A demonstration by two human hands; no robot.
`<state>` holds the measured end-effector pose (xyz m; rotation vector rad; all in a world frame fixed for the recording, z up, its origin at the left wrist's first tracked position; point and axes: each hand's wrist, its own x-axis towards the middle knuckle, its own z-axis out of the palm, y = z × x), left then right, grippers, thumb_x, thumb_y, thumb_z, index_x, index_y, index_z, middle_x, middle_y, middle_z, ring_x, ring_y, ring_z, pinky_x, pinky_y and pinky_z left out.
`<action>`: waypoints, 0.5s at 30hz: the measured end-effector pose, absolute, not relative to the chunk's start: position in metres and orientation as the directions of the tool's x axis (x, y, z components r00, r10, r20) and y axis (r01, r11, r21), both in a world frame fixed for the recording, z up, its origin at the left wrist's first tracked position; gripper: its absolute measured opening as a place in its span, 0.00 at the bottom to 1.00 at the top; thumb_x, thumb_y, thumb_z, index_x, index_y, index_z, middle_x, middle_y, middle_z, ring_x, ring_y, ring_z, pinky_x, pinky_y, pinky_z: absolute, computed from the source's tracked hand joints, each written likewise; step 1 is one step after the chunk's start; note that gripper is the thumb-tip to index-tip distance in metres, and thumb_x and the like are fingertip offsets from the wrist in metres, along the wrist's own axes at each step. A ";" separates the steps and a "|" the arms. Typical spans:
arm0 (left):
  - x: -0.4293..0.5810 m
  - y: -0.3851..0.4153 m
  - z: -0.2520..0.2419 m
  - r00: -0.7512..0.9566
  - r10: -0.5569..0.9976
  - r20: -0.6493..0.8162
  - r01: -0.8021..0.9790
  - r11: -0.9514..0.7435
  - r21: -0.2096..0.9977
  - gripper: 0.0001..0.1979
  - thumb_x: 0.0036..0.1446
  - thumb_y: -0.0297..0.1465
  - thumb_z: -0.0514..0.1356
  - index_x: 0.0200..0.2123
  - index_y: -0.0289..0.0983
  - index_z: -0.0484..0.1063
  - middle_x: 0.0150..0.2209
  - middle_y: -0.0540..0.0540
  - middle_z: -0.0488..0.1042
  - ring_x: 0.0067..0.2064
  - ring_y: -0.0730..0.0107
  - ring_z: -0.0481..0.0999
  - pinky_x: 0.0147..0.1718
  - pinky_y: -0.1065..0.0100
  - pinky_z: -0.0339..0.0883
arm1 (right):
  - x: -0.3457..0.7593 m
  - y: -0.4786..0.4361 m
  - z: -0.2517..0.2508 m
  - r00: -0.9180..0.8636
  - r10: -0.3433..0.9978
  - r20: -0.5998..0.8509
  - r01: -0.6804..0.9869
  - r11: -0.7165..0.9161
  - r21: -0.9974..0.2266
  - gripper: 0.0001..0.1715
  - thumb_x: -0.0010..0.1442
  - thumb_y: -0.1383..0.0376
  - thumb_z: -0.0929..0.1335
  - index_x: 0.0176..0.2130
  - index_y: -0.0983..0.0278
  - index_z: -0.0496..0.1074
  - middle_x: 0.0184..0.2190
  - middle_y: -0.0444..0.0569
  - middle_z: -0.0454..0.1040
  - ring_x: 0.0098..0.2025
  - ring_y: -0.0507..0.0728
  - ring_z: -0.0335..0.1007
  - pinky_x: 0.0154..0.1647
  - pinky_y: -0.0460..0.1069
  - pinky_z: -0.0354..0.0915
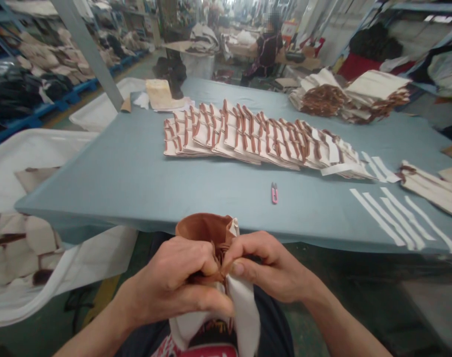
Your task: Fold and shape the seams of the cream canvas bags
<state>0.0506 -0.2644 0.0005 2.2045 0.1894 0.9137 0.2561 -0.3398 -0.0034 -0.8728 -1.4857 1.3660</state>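
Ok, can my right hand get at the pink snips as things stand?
Likely yes: the pink snips lie on the table beyond your right hand, with nothing seen standing between, though that hand would first have to release the brown-and-white fabric it's pinching.

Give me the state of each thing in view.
Held fabric piece, bunched
Left hand, closed on it
Right hand, pinching it
Pink snips, lying on the table
Cream fabric pieces, overlapping in a row
White strips, lying loose
Back fabric stacks, piled unevenly
Near left bin, holding fabric
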 end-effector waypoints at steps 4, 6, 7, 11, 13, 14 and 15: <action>0.048 -0.260 -0.005 0.701 0.411 0.582 -0.190 -0.679 0.709 0.33 0.59 0.63 0.59 0.26 0.39 0.59 0.21 0.59 0.56 0.21 0.79 0.51 0.21 0.70 0.47 | 0.257 -0.340 0.001 -0.334 0.921 0.201 0.076 0.239 -0.968 0.21 0.74 0.55 0.67 0.36 0.67 0.78 0.28 0.45 0.77 0.29 0.49 0.68 0.31 0.43 0.63; 0.048 -0.259 -0.004 0.730 0.440 0.523 -0.196 -0.598 0.777 0.35 0.61 0.65 0.52 0.24 0.39 0.60 0.20 0.58 0.56 0.21 0.77 0.52 0.21 0.69 0.47 | 0.258 -0.341 0.005 -0.346 0.910 0.228 0.184 0.304 -0.935 0.18 0.74 0.58 0.67 0.37 0.67 0.78 0.29 0.45 0.78 0.29 0.49 0.70 0.33 0.43 0.64; 0.047 -0.258 -0.001 0.766 0.444 0.465 -0.158 -0.571 0.806 0.35 0.63 0.64 0.50 0.24 0.38 0.60 0.20 0.57 0.57 0.21 0.77 0.53 0.21 0.70 0.48 | 0.259 -0.342 0.008 -0.354 0.903 0.242 0.232 0.335 -0.913 0.16 0.74 0.60 0.67 0.37 0.66 0.78 0.29 0.45 0.79 0.30 0.49 0.71 0.34 0.44 0.64; 0.047 -0.255 0.018 0.878 0.393 0.274 0.063 -0.662 0.747 0.26 0.75 0.45 0.53 0.26 0.37 0.65 0.22 0.56 0.65 0.23 0.76 0.62 0.25 0.72 0.54 | 0.260 -0.345 0.019 -0.389 0.870 0.303 0.373 0.449 -0.812 0.11 0.73 0.66 0.66 0.38 0.64 0.75 0.31 0.46 0.80 0.32 0.51 0.74 0.37 0.46 0.64; 0.048 -0.256 0.027 0.892 0.350 0.286 0.095 -0.764 0.638 0.20 0.76 0.34 0.53 0.27 0.38 0.64 0.23 0.56 0.66 0.24 0.76 0.64 0.26 0.71 0.54 | 0.262 -0.343 0.022 -0.402 0.857 0.323 0.436 0.490 -0.755 0.10 0.72 0.68 0.65 0.38 0.64 0.75 0.32 0.46 0.81 0.33 0.52 0.74 0.37 0.47 0.63; 0.047 -0.258 0.031 0.897 0.320 0.305 0.092 -0.809 0.580 0.19 0.75 0.31 0.52 0.27 0.38 0.63 0.23 0.56 0.67 0.24 0.76 0.64 0.26 0.70 0.54 | 0.263 -0.342 0.022 -0.404 0.854 0.327 0.462 0.499 -0.733 0.09 0.72 0.68 0.66 0.38 0.63 0.75 0.32 0.46 0.81 0.33 0.52 0.75 0.38 0.47 0.63; 0.046 -0.260 0.034 0.900 0.291 0.324 0.084 -0.845 0.528 0.17 0.73 0.28 0.52 0.27 0.39 0.62 0.23 0.56 0.66 0.24 0.75 0.64 0.26 0.69 0.54 | 0.266 -0.339 0.021 -0.402 0.854 0.329 0.482 0.503 -0.717 0.08 0.71 0.66 0.67 0.38 0.63 0.75 0.31 0.46 0.81 0.33 0.52 0.75 0.38 0.47 0.63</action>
